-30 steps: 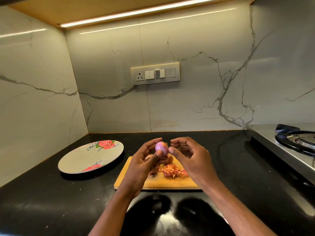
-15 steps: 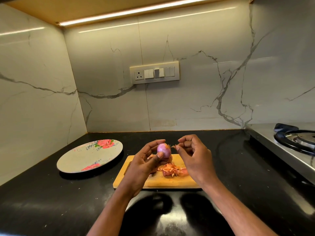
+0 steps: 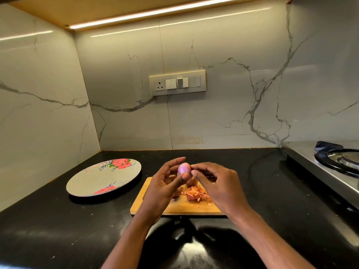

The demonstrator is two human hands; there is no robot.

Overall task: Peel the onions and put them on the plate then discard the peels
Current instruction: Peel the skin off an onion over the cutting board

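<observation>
Above the cutting board [image 3: 180, 207] and its peel heap [image 3: 196, 195], the small peeled onion [image 3: 183, 169] is pinched by the left hand [image 3: 165, 189] and picked at by the right hand's [image 3: 217, 183] fingertips, so a slip could send it onto the worktop [image 3: 58, 230], short of the floral plate [image 3: 103, 177].

One plate [image 3: 103, 178], one cutting board [image 3: 174, 207], two hands, at least two onions.

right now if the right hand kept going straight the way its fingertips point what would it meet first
The right hand points leftward, its fingertips already at the small peeled pink onion held by the left hand. That onion comes first, then probably the left fingers behind it; depth is unclear.
</observation>
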